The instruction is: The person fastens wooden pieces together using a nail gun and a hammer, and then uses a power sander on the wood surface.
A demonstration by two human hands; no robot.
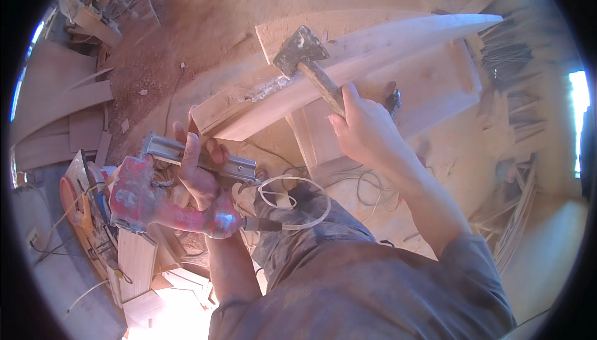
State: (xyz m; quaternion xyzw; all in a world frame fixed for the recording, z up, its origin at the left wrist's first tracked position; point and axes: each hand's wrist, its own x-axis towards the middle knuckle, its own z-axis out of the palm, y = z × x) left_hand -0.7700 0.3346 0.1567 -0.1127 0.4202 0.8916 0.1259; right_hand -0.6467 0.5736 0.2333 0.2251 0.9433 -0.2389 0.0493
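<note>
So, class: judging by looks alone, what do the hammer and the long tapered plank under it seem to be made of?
Hammer: the head looks like dark, dull metal, scuffed and blotched pale; the handle seems to be worn wood, though grime hides it. Plank: bare, unfinished wood, pale tan with a matte sawn face.

The nail gun (140, 200) is worn red with a silvery grey magazine; the hammer (305, 60) has a dark grey head flecked with pale smears and a brown handle; the plank (348, 66) is pale tan; the floor (205, 23) is reddish-brown sawdust.
</note>
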